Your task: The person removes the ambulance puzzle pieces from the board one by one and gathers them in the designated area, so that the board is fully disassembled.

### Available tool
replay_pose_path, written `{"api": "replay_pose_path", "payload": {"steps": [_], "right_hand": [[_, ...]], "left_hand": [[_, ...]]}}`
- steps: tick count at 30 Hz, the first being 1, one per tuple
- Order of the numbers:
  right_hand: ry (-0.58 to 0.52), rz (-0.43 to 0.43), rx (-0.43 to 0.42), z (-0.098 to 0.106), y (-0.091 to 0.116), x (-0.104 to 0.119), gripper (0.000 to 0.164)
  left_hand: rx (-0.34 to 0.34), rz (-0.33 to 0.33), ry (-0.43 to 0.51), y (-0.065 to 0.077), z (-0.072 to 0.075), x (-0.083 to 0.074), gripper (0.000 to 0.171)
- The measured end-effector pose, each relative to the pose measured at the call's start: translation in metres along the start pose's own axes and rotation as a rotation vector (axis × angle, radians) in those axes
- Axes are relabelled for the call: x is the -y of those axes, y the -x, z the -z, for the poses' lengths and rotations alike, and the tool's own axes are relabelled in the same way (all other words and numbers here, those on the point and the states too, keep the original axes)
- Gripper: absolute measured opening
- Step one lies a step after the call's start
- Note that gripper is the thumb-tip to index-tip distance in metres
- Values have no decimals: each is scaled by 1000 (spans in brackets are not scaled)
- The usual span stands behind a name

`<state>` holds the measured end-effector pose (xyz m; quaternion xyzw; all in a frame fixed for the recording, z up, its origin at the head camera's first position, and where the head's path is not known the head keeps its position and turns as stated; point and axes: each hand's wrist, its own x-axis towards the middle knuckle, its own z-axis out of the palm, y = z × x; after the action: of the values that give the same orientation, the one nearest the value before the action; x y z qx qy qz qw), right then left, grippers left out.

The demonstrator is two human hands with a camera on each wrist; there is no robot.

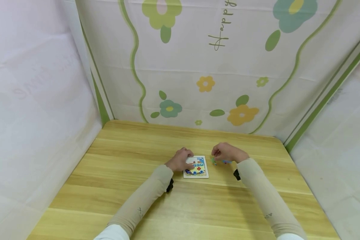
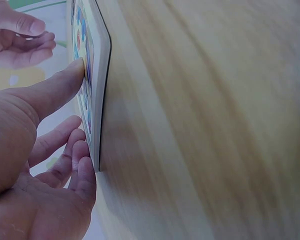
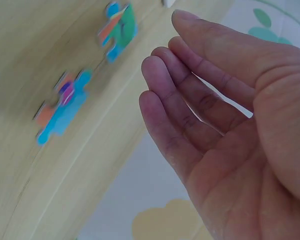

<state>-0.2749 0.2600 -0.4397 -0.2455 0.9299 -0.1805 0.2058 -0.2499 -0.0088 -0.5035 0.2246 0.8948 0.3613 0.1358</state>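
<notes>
A jigsaw puzzle (image 1: 199, 176) with a white border and a yellow ambulance picture lies flat on the wooden table. My left hand (image 1: 180, 161) rests at its left side; in the left wrist view the thumb (image 2: 70, 80) presses on the picture and the other fingertips are by the board's edge. Right of the board, my right hand (image 1: 228, 152) hovers with its fingers loosely bent and nothing visible between them. Two loose jigsaw pieces lie near it: a green, orange and blue piece (image 3: 124, 31), and a blue piece with purple and orange (image 3: 65, 110).
The wooden table (image 1: 114, 186) spreads out around the board. A white fabric backdrop (image 1: 180, 60) with printed flowers stands behind its far edge, and pale fabric walls (image 1: 33, 110) rise at both sides.
</notes>
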Motion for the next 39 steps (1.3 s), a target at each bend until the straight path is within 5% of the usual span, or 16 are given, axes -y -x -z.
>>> {"api": "replay_pose_path", "payload": {"steps": [17, 39], "right_hand": [[42, 46, -6, -22, -30, 23, 14], [54, 12, -12, -30, -38, 26, 13]], "left_hand": [[-2, -12, -30, -5, -1, 1, 52], [12, -24, -40, -2, 1, 0, 53]]}}
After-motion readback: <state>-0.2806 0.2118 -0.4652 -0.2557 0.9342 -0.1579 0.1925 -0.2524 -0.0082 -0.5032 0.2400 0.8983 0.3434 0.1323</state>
